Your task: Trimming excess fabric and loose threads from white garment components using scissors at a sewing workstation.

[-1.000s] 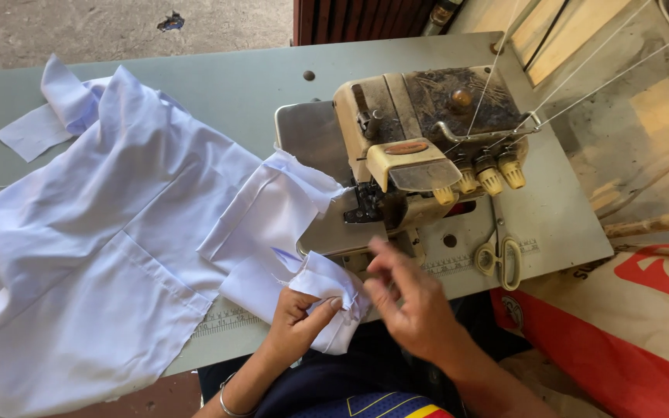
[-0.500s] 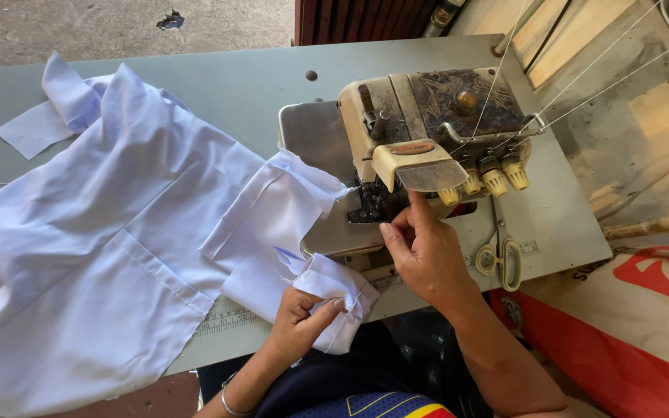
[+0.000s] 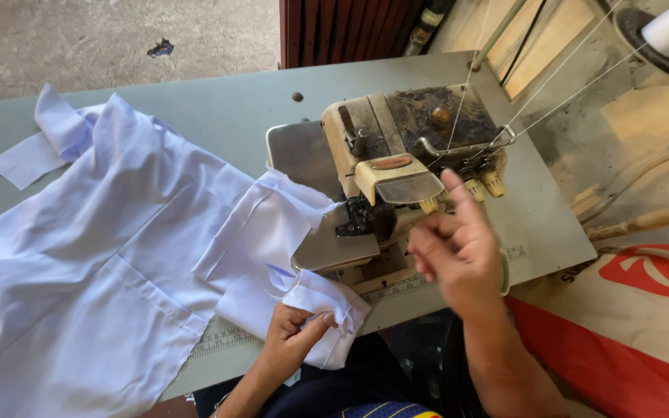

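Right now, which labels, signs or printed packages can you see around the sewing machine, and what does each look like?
Small oval orange-brown label: on the cream front cover of the old overlock sewing machine.
Large red and white printed sheet or bag: on the floor right of the grey-green table, bold red shape on white above a red band.
No screens in view.

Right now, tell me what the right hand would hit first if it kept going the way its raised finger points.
The right hand points its finger up and away, toward the yellow tension knobs on the front of the sewing machine. Those likely come first, though depth is unclear; the taut threads lie further on.
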